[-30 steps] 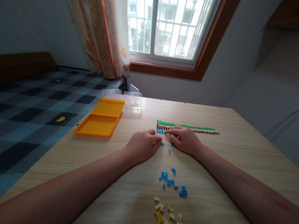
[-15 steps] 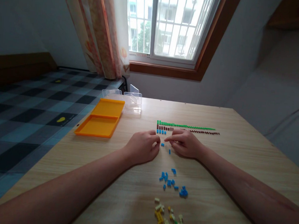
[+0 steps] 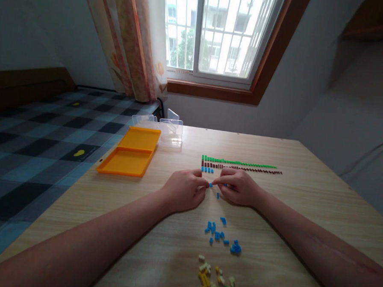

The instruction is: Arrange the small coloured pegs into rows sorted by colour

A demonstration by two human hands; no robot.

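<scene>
A small blue block is held or steadied between the hands, just above the middle of the table, near the short row of blue blocks. It is met from one side by the outstretched fingertips of the left hand and from the other by the pointing index finger of the right hand. Whether the block is gripped or merely touched cannot be told, and whether thumb and finger are pressed together on either hand cannot be made out. Both hands are rested low, close to the tabletop, with the forearms stretched in from the two lower corners

Beyond the hands, three lines are laid out: a long green row farthest off, a dark brown row beside it, and the short blue row nearest. The brown row is partly hidden by the right hand. A single upright-looking blue piece is seen just below the fingers. Nearer the viewer, loose blue pieces are scattered, and below them a pile of yellow and cream pieces is spread. To the left, an orange box is opened flat, with clear plastic containers placed behind it
</scene>
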